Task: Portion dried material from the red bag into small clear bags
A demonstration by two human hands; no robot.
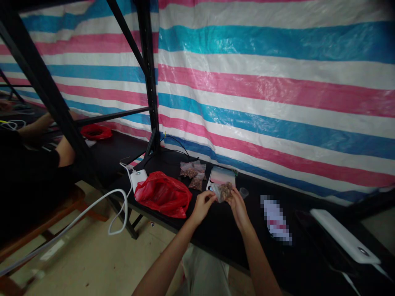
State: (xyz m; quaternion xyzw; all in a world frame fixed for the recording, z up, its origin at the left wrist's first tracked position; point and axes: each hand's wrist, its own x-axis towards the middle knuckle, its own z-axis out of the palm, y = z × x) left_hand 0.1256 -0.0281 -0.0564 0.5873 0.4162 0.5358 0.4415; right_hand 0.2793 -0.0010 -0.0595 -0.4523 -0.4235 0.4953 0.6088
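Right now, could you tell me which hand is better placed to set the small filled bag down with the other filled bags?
Probably the left hand. Both hands hold the small bag, but the other filled bags lie on the table's left side, nearer to it than to the right hand.

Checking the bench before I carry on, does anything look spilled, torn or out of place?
Nothing stands out. Both hands, left and right, hold a small bag of brown bits over the table; three more bags lie grouped behind, none spilled.
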